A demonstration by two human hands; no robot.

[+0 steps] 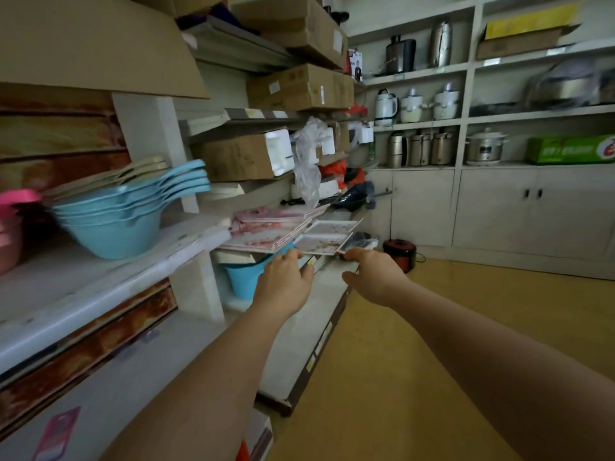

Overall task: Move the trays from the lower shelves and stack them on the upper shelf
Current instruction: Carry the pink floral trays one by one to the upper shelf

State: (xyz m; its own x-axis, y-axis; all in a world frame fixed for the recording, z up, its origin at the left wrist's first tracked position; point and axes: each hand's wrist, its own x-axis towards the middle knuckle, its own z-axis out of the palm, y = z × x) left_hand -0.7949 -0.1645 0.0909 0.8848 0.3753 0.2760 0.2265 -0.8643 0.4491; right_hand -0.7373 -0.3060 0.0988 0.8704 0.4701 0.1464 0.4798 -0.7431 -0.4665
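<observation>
Reaching forward from the head view, both arms stretch toward the white shelf that carries the trays. The left hand sits just below the shelf's front edge, fingers curled inward near a small tray, though whether it grips anything cannot be told from this angle. The right hand lies just right of that edge, its fingertips hidden at the corner of the same tray, so its hold is likewise unclear. On the shelf, a stack of pink patterned trays rests flat, with a second small tray just behind the first, beside the stack. Left of these, on the same shelf, stands a nest of blue basins, and a blue bucket sits underneath. Judging by the stack already gathered, part of the job looks done; the two small trays beside it seem not yet stacked.
</observation>
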